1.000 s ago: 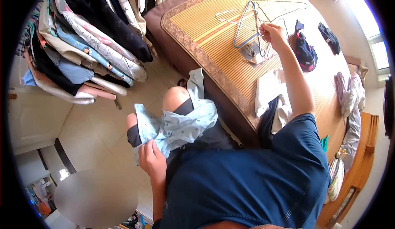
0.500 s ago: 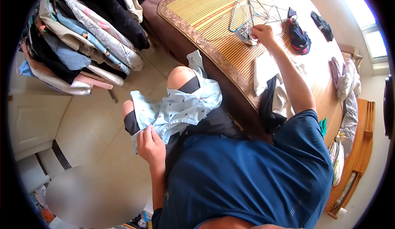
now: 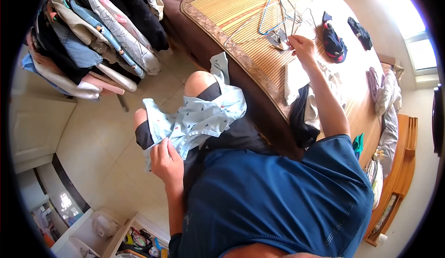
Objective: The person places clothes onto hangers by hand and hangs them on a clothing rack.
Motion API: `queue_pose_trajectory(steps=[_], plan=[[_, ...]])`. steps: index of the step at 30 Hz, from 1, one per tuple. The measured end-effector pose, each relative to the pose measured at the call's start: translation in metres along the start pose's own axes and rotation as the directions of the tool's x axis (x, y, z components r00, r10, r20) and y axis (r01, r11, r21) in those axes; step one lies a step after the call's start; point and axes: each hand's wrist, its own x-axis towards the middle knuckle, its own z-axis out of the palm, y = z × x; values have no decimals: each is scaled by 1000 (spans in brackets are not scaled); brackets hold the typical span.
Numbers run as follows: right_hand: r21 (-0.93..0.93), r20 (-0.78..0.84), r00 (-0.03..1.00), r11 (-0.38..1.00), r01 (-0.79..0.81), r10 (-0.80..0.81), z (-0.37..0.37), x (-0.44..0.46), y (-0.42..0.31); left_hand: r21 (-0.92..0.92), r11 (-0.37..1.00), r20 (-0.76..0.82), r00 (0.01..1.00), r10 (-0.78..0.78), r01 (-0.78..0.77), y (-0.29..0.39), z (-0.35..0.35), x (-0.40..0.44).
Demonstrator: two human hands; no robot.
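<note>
A light blue garment with small dark and red prints (image 3: 211, 112) lies across my lap and knees. At its near edge, my left hand (image 3: 167, 161) is closed, pinching the fabric between thumb and fingers. Out over the bed, my right hand (image 3: 302, 49) is closed on a thin wire hanger (image 3: 228, 41) that stretches left across the woven mat. Just beyond that hand, a blue hanger (image 3: 265, 13) and other wire hangers lie together, with a small greyish item (image 3: 277, 40) beside them.
The bed's mat (image 3: 208, 7) also carries dark garments (image 3: 333, 42) and white and black clothes (image 3: 303, 119) near my right arm. Hanging clothes (image 3: 88, 30) fill the upper left. Open drawers with small items (image 3: 141, 241) stand at the lower left.
The right hand has shifted slightly right and down, and a wire hanger now shows stretched out to its left. My left hand keeps its pinch on the garment. The view has shifted slightly.
</note>
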Motion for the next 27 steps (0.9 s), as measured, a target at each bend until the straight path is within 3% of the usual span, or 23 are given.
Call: queue_pose_trajectory(steps=[8, 15, 17, 20, 27], plan=[[240, 48, 996, 967, -85, 76, -18, -33, 17, 12, 1000, 20, 999, 27, -28, -1, 3, 1], [219, 0, 996, 972, -87, 89, -32, -40, 30, 8, 1000, 17, 1000, 19, -19, -1, 2, 0], [2, -63, 995, 997, -75, 75, -34, -39, 32, 4, 1000, 14, 1000, 19, -19, 0, 2, 0], [-136, -90, 994, 988, -75, 63, -41, -35, 37, 7, 1000, 11, 1000, 17, -18, 0, 2, -1], [-273, -198, 978, 962, 11, -68, -60, -25, 33, 4, 1000, 7, 1000, 26, -27, 0, 0, -3]])
